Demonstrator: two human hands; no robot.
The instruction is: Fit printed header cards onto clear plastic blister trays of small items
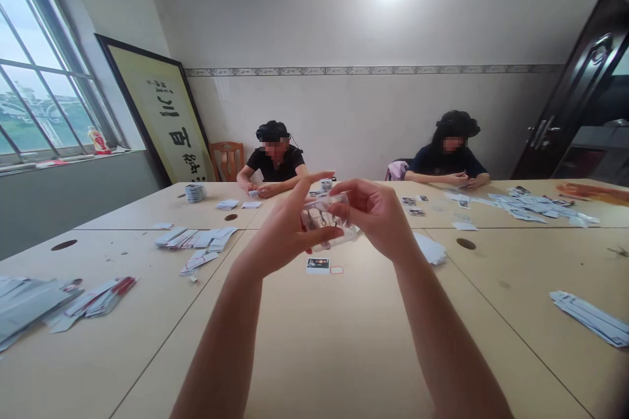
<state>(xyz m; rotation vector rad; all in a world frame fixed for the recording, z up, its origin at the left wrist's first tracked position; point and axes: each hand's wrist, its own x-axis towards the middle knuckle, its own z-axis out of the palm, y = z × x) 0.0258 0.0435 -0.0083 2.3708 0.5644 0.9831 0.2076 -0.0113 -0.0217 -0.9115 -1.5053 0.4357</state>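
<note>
Both hands are pinching a small clear sleeve (328, 222) above the table (344, 340): the left hand (289, 229) is gripping its near edge, the right hand (376, 213) its top. Held this lightly, the slippery plastic is likely to slide free onto the card (318, 265) below.
</note>
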